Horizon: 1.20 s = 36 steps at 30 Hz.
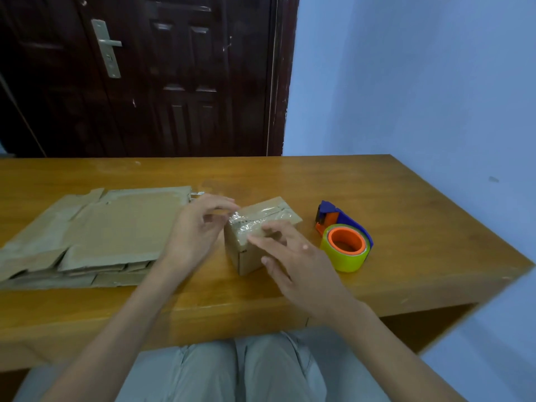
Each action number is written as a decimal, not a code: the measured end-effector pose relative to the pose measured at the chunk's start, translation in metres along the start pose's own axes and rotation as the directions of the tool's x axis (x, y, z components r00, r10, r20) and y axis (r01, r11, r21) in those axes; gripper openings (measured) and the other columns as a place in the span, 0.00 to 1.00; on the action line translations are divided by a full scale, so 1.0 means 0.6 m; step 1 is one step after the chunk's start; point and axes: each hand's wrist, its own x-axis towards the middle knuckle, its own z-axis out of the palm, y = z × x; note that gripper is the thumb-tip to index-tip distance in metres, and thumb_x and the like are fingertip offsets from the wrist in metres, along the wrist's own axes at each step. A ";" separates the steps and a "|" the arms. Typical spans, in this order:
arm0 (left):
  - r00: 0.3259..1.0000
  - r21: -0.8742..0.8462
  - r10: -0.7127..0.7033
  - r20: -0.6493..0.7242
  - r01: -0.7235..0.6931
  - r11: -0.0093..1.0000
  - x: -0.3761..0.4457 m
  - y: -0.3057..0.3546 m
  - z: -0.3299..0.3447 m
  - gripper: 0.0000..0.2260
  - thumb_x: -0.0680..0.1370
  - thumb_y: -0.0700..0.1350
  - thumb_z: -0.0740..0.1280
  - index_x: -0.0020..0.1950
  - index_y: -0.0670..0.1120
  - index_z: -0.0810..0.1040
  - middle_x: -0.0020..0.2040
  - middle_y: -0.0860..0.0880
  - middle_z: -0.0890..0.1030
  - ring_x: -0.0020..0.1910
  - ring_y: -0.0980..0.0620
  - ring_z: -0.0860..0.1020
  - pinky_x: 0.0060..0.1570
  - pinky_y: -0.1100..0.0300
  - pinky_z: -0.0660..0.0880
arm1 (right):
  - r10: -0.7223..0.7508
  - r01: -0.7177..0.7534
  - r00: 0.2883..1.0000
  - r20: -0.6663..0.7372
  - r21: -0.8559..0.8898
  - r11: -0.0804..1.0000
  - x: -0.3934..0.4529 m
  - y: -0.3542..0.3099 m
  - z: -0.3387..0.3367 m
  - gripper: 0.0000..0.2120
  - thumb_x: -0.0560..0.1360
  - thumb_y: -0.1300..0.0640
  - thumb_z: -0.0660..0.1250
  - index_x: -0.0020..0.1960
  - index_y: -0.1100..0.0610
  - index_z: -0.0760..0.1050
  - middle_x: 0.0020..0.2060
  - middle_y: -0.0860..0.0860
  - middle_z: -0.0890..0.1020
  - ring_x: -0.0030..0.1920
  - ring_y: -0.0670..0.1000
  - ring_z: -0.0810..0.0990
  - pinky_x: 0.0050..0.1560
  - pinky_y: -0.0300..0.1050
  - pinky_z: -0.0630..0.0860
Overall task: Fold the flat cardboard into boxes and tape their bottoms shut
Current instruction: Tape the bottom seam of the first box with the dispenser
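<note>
Fingers (262, 242) of both hands press one taped box (246, 256) — one tape dispenser (345, 242) beside it.

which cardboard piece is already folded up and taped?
The small box at the table's middle, under both hands: it stands as a closed cube with clear tape across its top. The flat cardboard stack to its left lies unfolded.

No readable text, label, brand or number shows on anything in view.
</note>
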 end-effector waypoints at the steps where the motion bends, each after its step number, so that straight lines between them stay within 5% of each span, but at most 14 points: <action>1: 0.998 0.098 0.049 0.031 -0.052 0.994 -0.002 0.008 0.003 0.11 0.81 0.37 0.71 0.52 0.53 0.88 0.57 0.56 0.85 0.58 0.61 0.81 0.60 0.59 0.79 | 0.006 -0.006 1.000 -0.020 0.026 1.000 0.008 0.001 0.002 0.19 0.85 0.52 0.62 0.75 0.42 0.71 0.71 0.44 0.70 0.61 0.41 0.75 0.45 0.46 0.83; 3: 0.981 0.329 0.131 0.146 -0.173 0.928 -0.010 0.026 0.011 0.08 0.82 0.45 0.70 0.58 0.53 0.87 0.59 0.58 0.83 0.60 0.58 0.79 0.63 0.54 0.78 | 0.035 -0.023 0.996 -0.086 0.134 0.991 0.024 0.004 0.004 0.17 0.84 0.55 0.64 0.71 0.44 0.77 0.65 0.43 0.76 0.59 0.40 0.77 0.48 0.44 0.82; 6: 0.958 0.578 0.068 0.278 -0.223 0.785 -0.013 0.050 0.019 0.18 0.80 0.64 0.64 0.65 0.57 0.79 0.63 0.60 0.77 0.65 0.56 0.73 0.67 0.54 0.74 | 0.235 -0.191 0.936 -0.261 0.183 0.964 0.038 0.022 -0.015 0.13 0.84 0.55 0.64 0.66 0.48 0.81 0.58 0.43 0.79 0.56 0.40 0.77 0.51 0.33 0.77; 9: 0.930 0.669 0.019 0.368 -0.279 0.688 -0.002 0.069 0.021 0.22 0.75 0.73 0.62 0.56 0.57 0.73 0.58 0.60 0.73 0.56 0.55 0.71 0.56 0.57 0.73 | 0.417 -0.420 0.855 -0.307 0.059 0.905 0.034 0.086 -0.055 0.13 0.83 0.52 0.65 0.66 0.49 0.80 0.59 0.47 0.78 0.61 0.46 0.76 0.58 0.42 0.76; 12: 0.907 0.690 -0.022 0.422 -0.305 0.656 0.023 0.094 0.023 0.24 0.75 0.75 0.61 0.47 0.54 0.69 0.49 0.57 0.75 0.46 0.54 0.74 0.44 0.57 0.71 | 0.631 -0.643 0.763 -0.142 -0.069 0.763 0.023 0.173 -0.089 0.20 0.81 0.47 0.66 0.71 0.52 0.76 0.64 0.55 0.78 0.68 0.58 0.75 0.65 0.54 0.74; 15: 0.881 0.736 -0.107 0.461 -0.312 0.600 0.054 0.121 0.043 0.24 0.76 0.74 0.62 0.45 0.54 0.66 0.46 0.54 0.75 0.42 0.55 0.73 0.39 0.59 0.68 | 0.780 -0.774 0.613 0.126 -0.106 0.625 0.021 0.230 -0.099 0.31 0.79 0.40 0.68 0.77 0.52 0.69 0.70 0.55 0.77 0.70 0.58 0.76 0.67 0.53 0.75; 18: 0.852 0.699 -0.215 0.477 -0.219 0.681 0.077 0.111 0.072 0.26 0.74 0.75 0.65 0.53 0.54 0.65 0.46 0.53 0.77 0.41 0.55 0.75 0.39 0.59 0.74 | 0.789 -0.806 0.551 0.270 -0.074 0.588 0.022 0.244 -0.087 0.33 0.79 0.37 0.67 0.78 0.54 0.69 0.69 0.54 0.79 0.67 0.57 0.78 0.61 0.49 0.76; 20: 0.837 0.626 -0.240 0.492 -0.148 0.766 0.079 0.097 0.085 0.30 0.72 0.75 0.67 0.60 0.54 0.64 0.50 0.52 0.79 0.45 0.54 0.79 0.45 0.56 0.81 | 0.768 -0.794 0.582 0.266 -0.016 0.607 0.015 0.247 -0.079 0.27 0.79 0.36 0.66 0.70 0.53 0.77 0.59 0.52 0.84 0.58 0.55 0.82 0.51 0.48 0.77; 23: 0.844 0.613 -0.167 0.510 -0.221 0.758 0.083 0.091 0.081 0.29 0.72 0.72 0.70 0.62 0.55 0.67 0.57 0.54 0.76 0.54 0.54 0.75 0.57 0.55 0.76 | 0.730 -0.766 0.632 0.259 0.070 0.639 0.001 0.244 -0.078 0.19 0.82 0.41 0.65 0.47 0.57 0.80 0.36 0.49 0.80 0.38 0.51 0.78 0.35 0.44 0.68; 26: 0.819 0.671 -0.039 0.573 -0.441 0.596 0.109 0.094 0.054 0.29 0.72 0.72 0.70 0.67 0.59 0.75 0.64 0.59 0.73 0.59 0.56 0.67 0.60 0.54 0.64 | 0.708 -0.752 0.652 0.273 0.109 0.650 -0.006 0.245 -0.085 0.15 0.82 0.46 0.66 0.49 0.57 0.82 0.36 0.50 0.80 0.37 0.50 0.77 0.37 0.45 0.69; 28: 0.765 0.653 -0.038 0.642 -0.520 0.551 0.125 0.100 0.038 0.29 0.73 0.66 0.73 0.72 0.62 0.75 0.68 0.63 0.73 0.62 0.55 0.68 0.62 0.52 0.65 | 0.663 -0.717 0.682 0.309 0.105 0.689 -0.009 0.246 -0.092 0.07 0.81 0.51 0.67 0.49 0.51 0.82 0.36 0.48 0.82 0.39 0.49 0.79 0.37 0.42 0.71; 32: 0.667 0.525 -0.070 0.742 -0.513 0.679 0.122 0.098 0.014 0.31 0.78 0.44 0.76 0.77 0.63 0.71 0.77 0.65 0.69 0.76 0.58 0.66 0.77 0.55 0.64 | 0.593 -0.640 0.753 0.283 0.107 0.761 -0.020 0.250 -0.089 0.07 0.80 0.57 0.67 0.51 0.49 0.82 0.40 0.48 0.85 0.43 0.51 0.82 0.43 0.46 0.75; 36: 0.711 0.394 0.080 0.698 -0.476 0.786 0.095 0.066 -0.007 0.31 0.79 0.33 0.70 0.73 0.64 0.76 0.74 0.67 0.72 0.73 0.71 0.65 0.68 0.74 0.64 | 0.519 -0.548 0.836 0.177 0.248 0.799 -0.024 0.241 -0.087 0.18 0.80 0.64 0.65 0.64 0.47 0.81 0.47 0.42 0.85 0.47 0.44 0.82 0.48 0.42 0.76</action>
